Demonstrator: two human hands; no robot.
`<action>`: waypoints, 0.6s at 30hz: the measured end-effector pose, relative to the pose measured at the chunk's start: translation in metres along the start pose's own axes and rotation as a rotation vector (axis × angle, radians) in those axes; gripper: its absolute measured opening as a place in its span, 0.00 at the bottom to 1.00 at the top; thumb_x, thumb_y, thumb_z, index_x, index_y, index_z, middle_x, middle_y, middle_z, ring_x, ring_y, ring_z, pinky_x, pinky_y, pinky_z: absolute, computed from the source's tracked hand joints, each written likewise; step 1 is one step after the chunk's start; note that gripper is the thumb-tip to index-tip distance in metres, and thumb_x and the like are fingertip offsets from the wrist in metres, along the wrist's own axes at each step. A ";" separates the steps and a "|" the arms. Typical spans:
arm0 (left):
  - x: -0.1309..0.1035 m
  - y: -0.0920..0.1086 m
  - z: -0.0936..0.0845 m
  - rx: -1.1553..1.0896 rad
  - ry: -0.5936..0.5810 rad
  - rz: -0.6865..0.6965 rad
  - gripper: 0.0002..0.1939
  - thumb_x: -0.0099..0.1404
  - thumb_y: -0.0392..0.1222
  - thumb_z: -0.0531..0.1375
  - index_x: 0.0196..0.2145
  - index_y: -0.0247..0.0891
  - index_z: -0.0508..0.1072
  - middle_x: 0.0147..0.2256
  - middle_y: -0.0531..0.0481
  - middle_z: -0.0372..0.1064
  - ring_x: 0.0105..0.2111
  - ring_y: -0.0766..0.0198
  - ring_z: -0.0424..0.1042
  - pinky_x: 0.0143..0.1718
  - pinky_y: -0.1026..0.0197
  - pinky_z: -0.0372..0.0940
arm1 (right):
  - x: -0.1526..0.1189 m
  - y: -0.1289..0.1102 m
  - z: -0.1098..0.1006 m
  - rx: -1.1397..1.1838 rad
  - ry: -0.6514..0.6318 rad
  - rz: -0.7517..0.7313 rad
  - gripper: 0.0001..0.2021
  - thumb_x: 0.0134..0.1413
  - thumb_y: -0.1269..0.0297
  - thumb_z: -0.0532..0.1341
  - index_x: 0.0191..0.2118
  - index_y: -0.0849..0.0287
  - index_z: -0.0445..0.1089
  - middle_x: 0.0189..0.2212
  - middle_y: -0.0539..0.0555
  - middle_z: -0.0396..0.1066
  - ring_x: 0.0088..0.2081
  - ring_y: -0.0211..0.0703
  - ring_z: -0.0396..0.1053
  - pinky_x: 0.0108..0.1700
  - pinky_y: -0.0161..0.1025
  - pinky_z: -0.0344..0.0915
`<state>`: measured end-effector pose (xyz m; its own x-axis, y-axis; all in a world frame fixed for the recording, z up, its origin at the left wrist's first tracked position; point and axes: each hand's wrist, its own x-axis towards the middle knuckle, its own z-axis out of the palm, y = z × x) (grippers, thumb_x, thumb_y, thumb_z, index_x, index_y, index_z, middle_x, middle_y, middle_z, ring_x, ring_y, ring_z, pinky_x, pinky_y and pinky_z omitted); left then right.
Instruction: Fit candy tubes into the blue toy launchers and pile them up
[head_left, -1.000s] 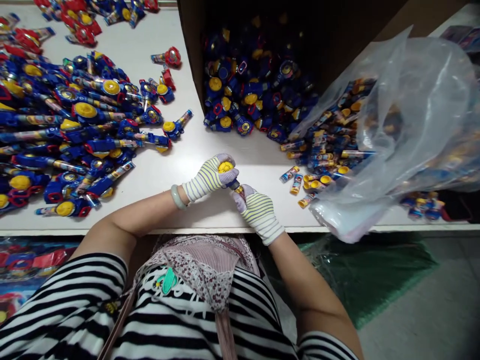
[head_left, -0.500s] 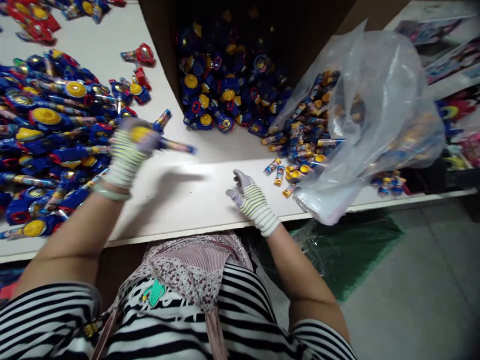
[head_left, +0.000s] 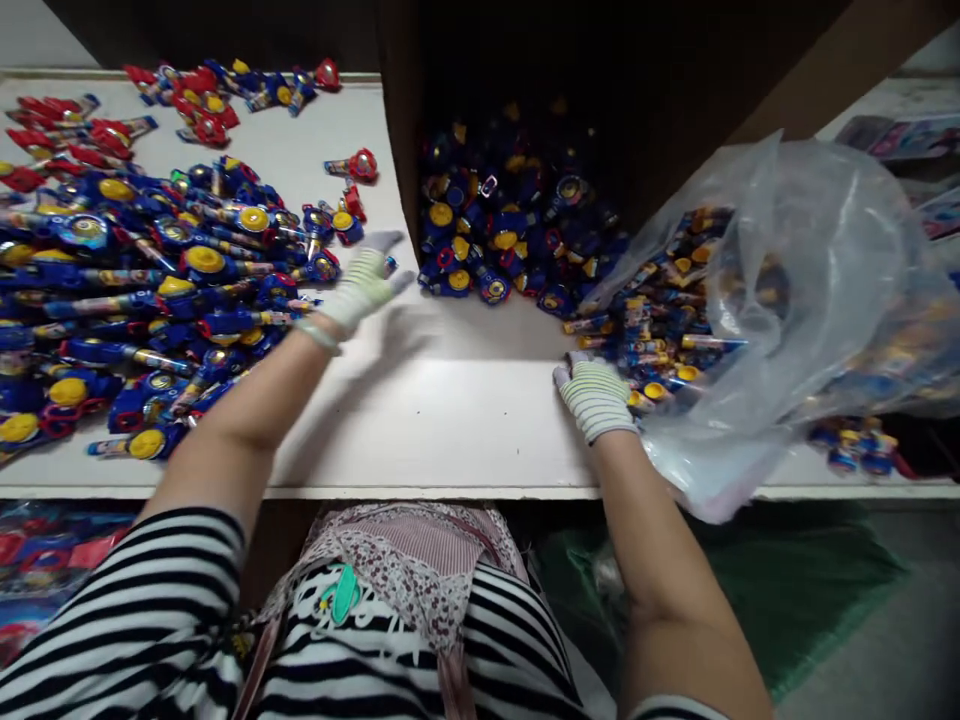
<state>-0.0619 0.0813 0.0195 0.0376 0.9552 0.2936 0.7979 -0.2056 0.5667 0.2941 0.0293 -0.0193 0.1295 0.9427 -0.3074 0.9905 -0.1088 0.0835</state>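
Note:
My left hand (head_left: 367,282), in a striped glove, is over the white table at the right edge of a pile of blue toys with yellow discs (head_left: 202,260). Its fingers are spread, and a small blue toy end shows just beyond them. My right hand (head_left: 595,390), also gloved, rests at the left edge of the small printed tubes (head_left: 637,350) that spill from a clear plastic bag (head_left: 817,230). Its fingers are bent down on the tubes, and what they hold, if anything, is hidden.
A dark open box (head_left: 401,130) holds more blue and yellow toys (head_left: 506,240) behind the table (head_left: 450,430). Red toys (head_left: 202,110) lie at the back left. Green sheeting (head_left: 810,580) is below the table edge at right.
The blue toy with a tube has left my left hand, whose fingers are now spread. My right hand has moved right to the loose tubes. The view has shifted left and up.

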 end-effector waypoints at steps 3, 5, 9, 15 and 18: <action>0.047 0.024 0.049 0.113 -0.028 -0.141 0.42 0.61 0.46 0.66 0.68 0.32 0.58 0.70 0.34 0.48 0.68 0.36 0.51 0.69 0.39 0.51 | -0.005 -0.012 0.009 0.011 0.022 -0.130 0.27 0.66 0.61 0.52 0.69 0.57 0.59 0.54 0.68 0.69 0.51 0.57 0.72 0.49 0.47 0.66; 0.067 0.038 0.067 0.204 -0.021 -0.248 0.46 0.60 0.47 0.67 0.71 0.35 0.53 0.72 0.34 0.39 0.68 0.28 0.47 0.67 0.32 0.50 | -0.008 -0.013 0.019 0.087 0.071 -0.174 0.30 0.66 0.62 0.52 0.71 0.63 0.55 0.55 0.69 0.69 0.53 0.56 0.71 0.52 0.46 0.65; 0.065 0.042 0.083 0.237 -0.108 -0.292 0.48 0.60 0.45 0.68 0.72 0.38 0.52 0.72 0.33 0.36 0.69 0.23 0.41 0.64 0.28 0.51 | -0.004 -0.011 0.040 0.186 0.168 -0.182 0.24 0.66 0.61 0.52 0.62 0.68 0.66 0.54 0.69 0.71 0.56 0.57 0.68 0.57 0.48 0.63; 0.037 0.032 0.110 -0.042 -0.040 -0.228 0.34 0.65 0.39 0.64 0.67 0.36 0.62 0.68 0.33 0.49 0.69 0.36 0.48 0.69 0.39 0.48 | 0.003 -0.012 0.045 0.213 0.181 -0.219 0.24 0.66 0.59 0.53 0.62 0.64 0.68 0.53 0.68 0.72 0.53 0.57 0.70 0.54 0.49 0.65; 0.023 0.037 0.129 -0.267 -0.115 -0.148 0.32 0.65 0.36 0.63 0.65 0.31 0.63 0.63 0.32 0.60 0.66 0.44 0.58 0.70 0.48 0.50 | 0.000 -0.012 0.046 0.265 0.178 -0.258 0.23 0.64 0.60 0.55 0.61 0.63 0.69 0.54 0.67 0.72 0.54 0.57 0.69 0.56 0.51 0.64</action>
<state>0.0459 0.1227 -0.0520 0.0127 0.9935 0.1130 0.6145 -0.0969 0.7829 0.2847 0.0160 -0.0639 -0.1116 0.9870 -0.1157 0.9698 0.0827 -0.2293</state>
